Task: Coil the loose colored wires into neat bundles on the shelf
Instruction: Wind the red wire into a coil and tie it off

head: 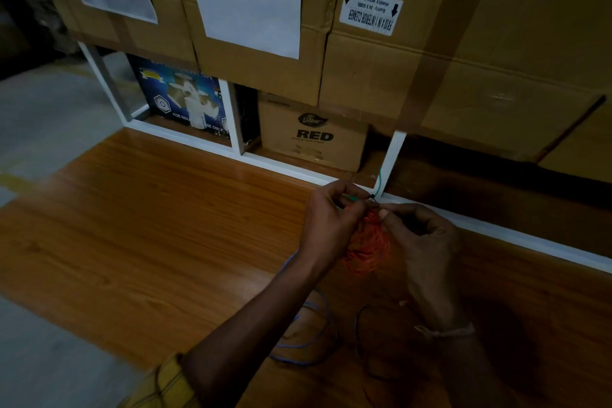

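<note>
Fingers of my left hand [331, 219] and right hand [419, 235] pinch the orange wire bundle [367, 247] and a green wire [356, 198] above the wooden shelf [149, 225]. Blue wire [311, 331] and dark wire [364, 341] lie loose under my forearms. Behind: white frame [390, 156], "RED" carton [313, 136], stacked cardboard boxes [430, 60] overhanging.

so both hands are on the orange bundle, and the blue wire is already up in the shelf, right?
No. The head view shows the blue wire lying loose on the wooden top under the left forearm. Both hands, left and right, are on the orange bundle.
</note>
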Motion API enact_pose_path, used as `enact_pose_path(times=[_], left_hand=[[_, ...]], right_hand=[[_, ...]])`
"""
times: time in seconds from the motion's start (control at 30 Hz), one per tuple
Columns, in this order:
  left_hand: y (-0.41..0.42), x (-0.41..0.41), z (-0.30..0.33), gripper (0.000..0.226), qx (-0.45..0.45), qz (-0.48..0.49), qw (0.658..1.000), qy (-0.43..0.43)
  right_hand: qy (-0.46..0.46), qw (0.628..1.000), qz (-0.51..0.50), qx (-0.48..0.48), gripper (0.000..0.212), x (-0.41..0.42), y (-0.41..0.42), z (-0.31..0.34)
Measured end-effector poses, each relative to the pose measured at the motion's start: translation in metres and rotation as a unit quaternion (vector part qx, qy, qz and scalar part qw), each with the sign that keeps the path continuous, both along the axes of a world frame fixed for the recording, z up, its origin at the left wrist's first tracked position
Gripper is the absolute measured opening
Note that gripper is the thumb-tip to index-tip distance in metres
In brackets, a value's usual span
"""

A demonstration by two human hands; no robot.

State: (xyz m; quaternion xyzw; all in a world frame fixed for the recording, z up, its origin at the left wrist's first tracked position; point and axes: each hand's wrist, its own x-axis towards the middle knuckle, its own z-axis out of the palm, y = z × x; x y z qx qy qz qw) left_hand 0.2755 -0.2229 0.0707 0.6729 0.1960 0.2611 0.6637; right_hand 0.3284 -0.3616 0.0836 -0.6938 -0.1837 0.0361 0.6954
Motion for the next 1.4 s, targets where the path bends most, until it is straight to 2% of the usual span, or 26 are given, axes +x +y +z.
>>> enact_pose_path(times=[1.0,1.4], left_hand=[[-0.0018,-0.0047,0.0003,0.004,-0.029,-0.014,0.999,-0.015],[-0.0004,-0.0065,-0.0027,0.002,0.023,-0.018,1.0,0.007]], right_hand=[[0.033,0.999,-0.014,-0.004,0.011,-0.0009,0.0016,-0.0077],[0.053,0.999,-0.008,0.009,0.01,-0.001,0.0023,-0.0083]])
